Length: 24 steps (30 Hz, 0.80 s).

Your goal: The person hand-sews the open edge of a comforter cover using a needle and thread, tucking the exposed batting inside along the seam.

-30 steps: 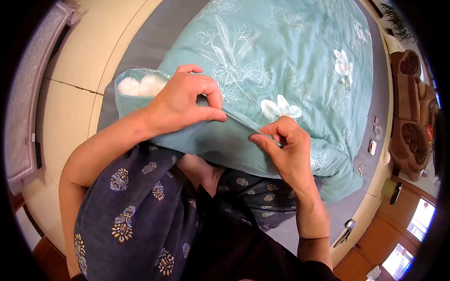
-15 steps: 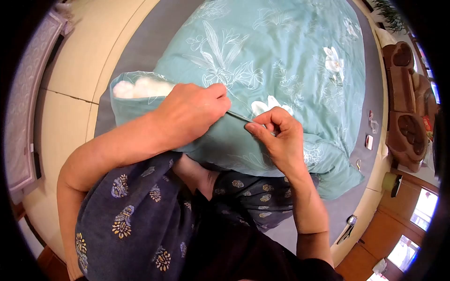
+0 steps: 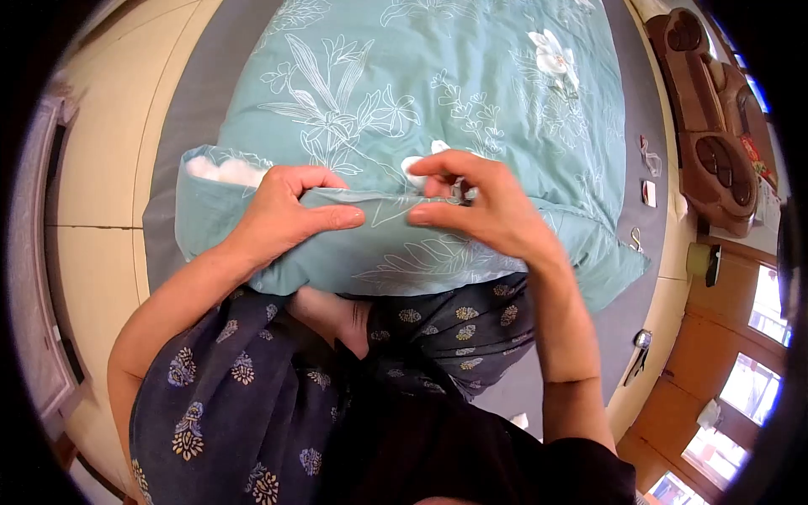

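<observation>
A teal duvet cover [image 3: 337,236] with white flower prints lies spread in front of me, its near edge folded up over my lap. White fluffy filling [image 3: 227,172] shows through a gap in the edge at the left. My left hand [image 3: 290,206] is closed on the edge, thumb on the near side and fingers behind it. A short way to the right, my right hand [image 3: 484,202] has the same edge between its thumb and curled fingers. Some of its fingertips are hidden behind the fabric. The stretch of edge between both hands runs nearly level.
The cover lies on a grey mat [image 3: 189,101] over pale floor tiles [image 3: 97,189]. On the mat's right side are a small white box [image 3: 649,194] and a small metal item [image 3: 637,240]. A dark-handled tool [image 3: 641,353] lies lower down. A brown sofa [image 3: 703,126] stands at the right.
My left hand has moved left and turned, its thumb now along the near side of the edge. My right hand has shifted slightly left, its fingers more spread. The view has shifted a little.
</observation>
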### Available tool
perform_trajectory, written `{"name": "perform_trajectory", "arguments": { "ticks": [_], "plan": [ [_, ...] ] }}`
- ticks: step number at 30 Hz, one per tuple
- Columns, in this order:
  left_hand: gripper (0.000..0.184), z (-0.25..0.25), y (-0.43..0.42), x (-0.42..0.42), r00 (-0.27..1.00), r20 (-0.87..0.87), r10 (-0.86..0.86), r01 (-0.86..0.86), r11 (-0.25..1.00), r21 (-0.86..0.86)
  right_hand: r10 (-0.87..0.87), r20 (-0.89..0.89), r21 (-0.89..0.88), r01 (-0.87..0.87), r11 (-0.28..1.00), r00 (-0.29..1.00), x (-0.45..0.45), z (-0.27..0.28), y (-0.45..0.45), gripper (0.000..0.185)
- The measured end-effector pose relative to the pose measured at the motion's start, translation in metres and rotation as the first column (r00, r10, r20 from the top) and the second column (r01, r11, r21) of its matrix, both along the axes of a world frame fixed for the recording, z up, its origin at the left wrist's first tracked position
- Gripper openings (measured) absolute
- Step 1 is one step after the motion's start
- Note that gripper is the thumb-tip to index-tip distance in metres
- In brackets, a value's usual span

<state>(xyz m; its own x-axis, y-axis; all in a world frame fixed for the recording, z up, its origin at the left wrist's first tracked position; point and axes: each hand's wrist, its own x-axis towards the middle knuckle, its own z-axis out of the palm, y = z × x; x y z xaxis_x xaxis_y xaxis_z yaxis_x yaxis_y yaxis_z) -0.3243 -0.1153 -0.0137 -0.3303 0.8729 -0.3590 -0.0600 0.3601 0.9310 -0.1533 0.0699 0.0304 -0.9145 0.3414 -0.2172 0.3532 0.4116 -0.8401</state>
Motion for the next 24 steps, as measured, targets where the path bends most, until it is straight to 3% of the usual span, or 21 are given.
{"name": "perform_trajectory", "arguments": {
  "ticks": [1,3,10,14,20,21,24],
  "plan": [
    [0.026,-0.001,-0.002,-0.001,0.999,0.046,0.009,-0.009,1.000,-0.012,-0.007,0.113,-0.002,0.007,1.000,0.994,0.009,0.008,0.011,0.031],
    [0.028,-0.001,-0.003,0.000,0.995,0.098,0.007,-0.004,1.000,-0.029,-0.059,0.147,0.054,0.051,0.997,0.987,0.030,0.007,0.028,0.030],
    [0.031,-0.004,-0.001,-0.001,0.999,0.005,-0.045,0.045,0.999,-0.023,-0.071,0.142,0.105,0.056,0.993,0.987,0.060,-0.006,0.034,0.025],
    [0.027,-0.008,-0.002,0.000,0.997,0.045,-0.064,0.061,0.997,0.056,-0.096,-0.017,0.167,0.098,0.981,0.995,0.066,-0.010,0.032,0.025],
    [0.041,0.001,-0.004,0.004,0.978,-0.201,-0.063,0.088,0.989,0.117,0.056,-0.164,0.268,-0.011,0.963,0.985,0.018,-0.008,-0.006,0.030],
    [0.042,0.003,-0.006,0.005,0.975,-0.217,-0.055,0.083,0.989,0.122,0.081,-0.154,0.378,-0.017,0.926,0.985,0.013,-0.004,-0.010,0.031],
    [0.040,0.002,-0.011,0.004,0.955,-0.294,-0.045,0.093,0.984,0.150,0.168,-0.322,0.466,0.001,0.885,0.932,0.010,-0.009,-0.016,0.028]
  ]
}}
